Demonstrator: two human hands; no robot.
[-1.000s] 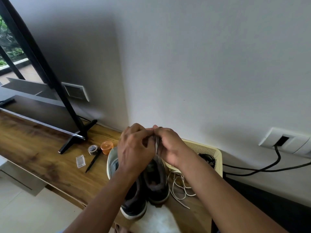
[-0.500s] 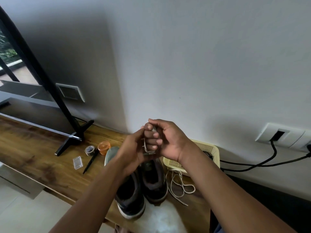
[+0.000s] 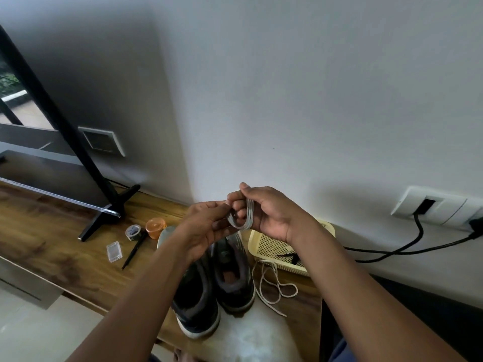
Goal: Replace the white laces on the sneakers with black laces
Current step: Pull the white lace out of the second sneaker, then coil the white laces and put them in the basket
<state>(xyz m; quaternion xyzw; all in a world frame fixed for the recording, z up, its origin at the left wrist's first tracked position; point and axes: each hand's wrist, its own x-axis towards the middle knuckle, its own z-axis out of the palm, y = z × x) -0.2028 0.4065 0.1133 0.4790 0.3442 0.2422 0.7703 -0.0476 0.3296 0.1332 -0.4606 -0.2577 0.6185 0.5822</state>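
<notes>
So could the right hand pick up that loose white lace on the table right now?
Probably not at once: the right hand is gripping a coiled lace. The loose white lace lies uncovered just below it.

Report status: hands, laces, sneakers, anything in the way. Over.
Both hands up over the sneakers: right hand grips a coiled white lace, left hand pinches it. Second white lace loose on the table beside the basket. Nothing in the way.

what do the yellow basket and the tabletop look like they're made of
Yellow basket: probably moulded plastic, matte, judging by its uniform pale colour and grid of small holes. Tabletop: wood or wood-look laminate; brown grain streaks, slight sheen. Which one, the view cannot settle.
</notes>
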